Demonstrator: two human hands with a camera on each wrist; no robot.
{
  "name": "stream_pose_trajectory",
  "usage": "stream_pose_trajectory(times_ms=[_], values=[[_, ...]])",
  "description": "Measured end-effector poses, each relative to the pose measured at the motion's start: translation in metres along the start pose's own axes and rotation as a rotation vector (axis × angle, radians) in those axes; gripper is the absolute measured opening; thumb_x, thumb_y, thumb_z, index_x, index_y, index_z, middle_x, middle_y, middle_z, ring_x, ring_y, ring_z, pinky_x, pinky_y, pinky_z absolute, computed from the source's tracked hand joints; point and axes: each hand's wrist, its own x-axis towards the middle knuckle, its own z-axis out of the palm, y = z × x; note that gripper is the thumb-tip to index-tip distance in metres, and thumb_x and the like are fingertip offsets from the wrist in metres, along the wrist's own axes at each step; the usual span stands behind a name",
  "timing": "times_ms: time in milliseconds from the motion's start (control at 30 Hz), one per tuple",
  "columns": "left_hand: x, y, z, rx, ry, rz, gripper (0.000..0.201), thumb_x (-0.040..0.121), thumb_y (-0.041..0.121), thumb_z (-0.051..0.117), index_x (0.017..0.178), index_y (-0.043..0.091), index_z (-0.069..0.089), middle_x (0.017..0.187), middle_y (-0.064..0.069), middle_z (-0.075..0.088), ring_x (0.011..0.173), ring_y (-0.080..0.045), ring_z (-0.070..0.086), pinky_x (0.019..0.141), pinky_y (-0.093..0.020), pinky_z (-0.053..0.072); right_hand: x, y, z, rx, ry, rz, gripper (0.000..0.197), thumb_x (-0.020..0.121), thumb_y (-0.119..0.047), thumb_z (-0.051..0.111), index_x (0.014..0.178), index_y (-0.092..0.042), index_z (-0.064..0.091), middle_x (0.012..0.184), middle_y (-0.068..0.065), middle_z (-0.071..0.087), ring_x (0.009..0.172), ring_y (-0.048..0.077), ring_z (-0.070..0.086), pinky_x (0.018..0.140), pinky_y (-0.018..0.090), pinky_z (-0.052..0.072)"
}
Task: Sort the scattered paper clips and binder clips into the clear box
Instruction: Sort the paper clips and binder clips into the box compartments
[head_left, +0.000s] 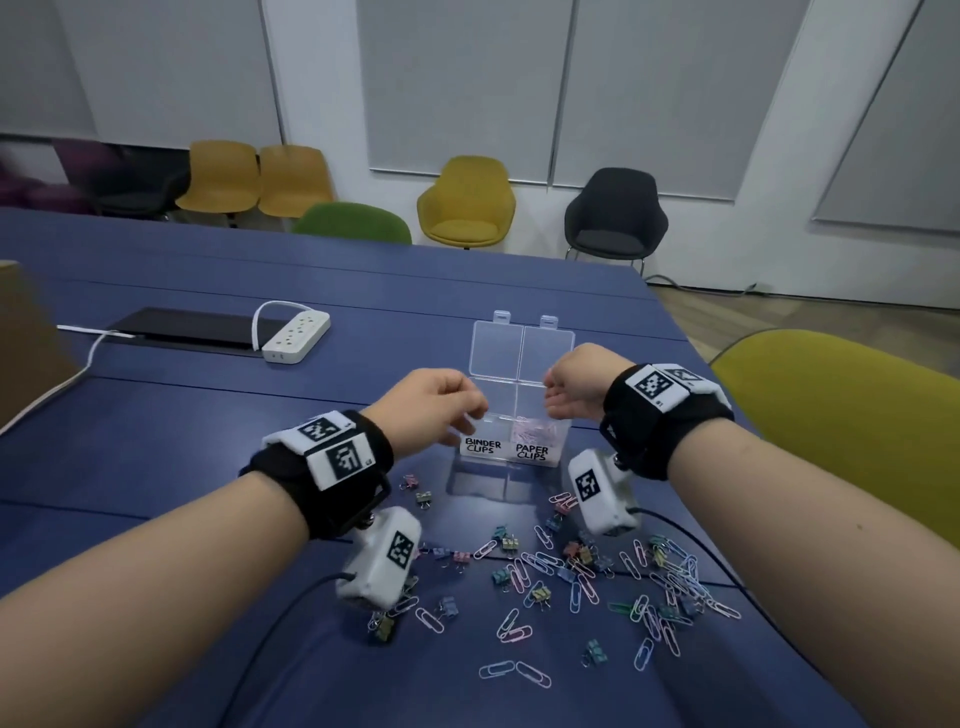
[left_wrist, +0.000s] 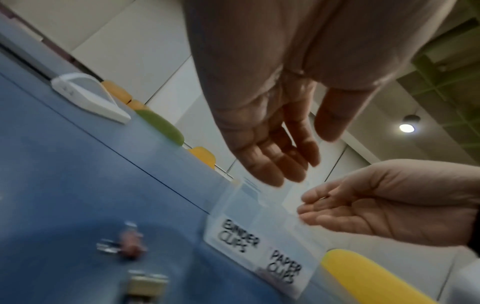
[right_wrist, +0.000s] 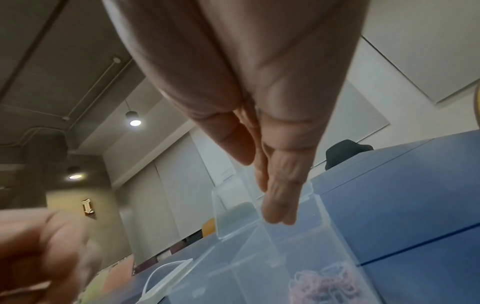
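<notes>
The clear box (head_left: 511, 451) stands open on the blue table (head_left: 182, 441), its front labelled BINDER CLIPS on the left and PAPER CLIPS on the right. Pink paper clips (head_left: 536, 430) lie in the right front compartment (right_wrist: 327, 283). My left hand (head_left: 441, 405) hovers over the box's left side; in the left wrist view its fingers (left_wrist: 270, 156) are relaxed and hold nothing. Above the right side, my right hand (head_left: 571, 387) points straight, empty fingers (right_wrist: 275, 195) down at the box. Scattered paper clips and binder clips (head_left: 571, 571) lie nearer me.
A white power strip (head_left: 296, 338) and a black flat device (head_left: 182, 327) sit at the back left of the table. A yellow-green chair (head_left: 841, 415) stands close on the right. Two binder clips (left_wrist: 145, 283) lie left of the box front.
</notes>
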Motion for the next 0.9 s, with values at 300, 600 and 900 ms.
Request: stream_pose_trajectory(times_ms=[300,600,900], values=[[-0.060,-0.036,-0.032,0.765,-0.371,-0.028,0.015,0.082,0.008,0.059,0.085,0.022,0.064,0.072,0.012,0.061,0.055,0.003,0.053,0.057,-0.008,0.044,-0.097,0.018,0.025,-0.529,-0.155,-0.399,0.017,0.082,-0.004,0.060,0.076,-0.020,0.060,0.073,-0.001,0.064,0.066,0.013,0.060,0.064,0.027,0.054],[-0.082,-0.062,-0.034,0.923,-0.424,-0.024,0.030,0.075,0.007,0.066,0.103,0.019,0.064,0.090,0.006,0.062,0.074,-0.010,0.053,0.059,-0.006,0.040,-0.160,0.064,0.064,-1.066,-0.490,-0.567,0.026,0.080,-0.008,0.060,0.103,-0.017,0.068,0.106,0.003,0.067,0.092,0.018,0.058,0.078,0.023,0.044],[-0.088,-0.066,-0.021,1.002,-0.351,0.010,0.014,0.080,0.016,0.068,0.085,0.022,0.057,0.071,0.012,0.052,0.072,-0.011,0.051,0.058,-0.012,0.037,-0.166,0.072,0.075,-1.178,-0.409,-0.568,0.019,0.083,-0.006,0.056,0.098,-0.014,0.064,0.102,0.008,0.068,0.096,0.029,0.060,0.073,0.029,0.045]])
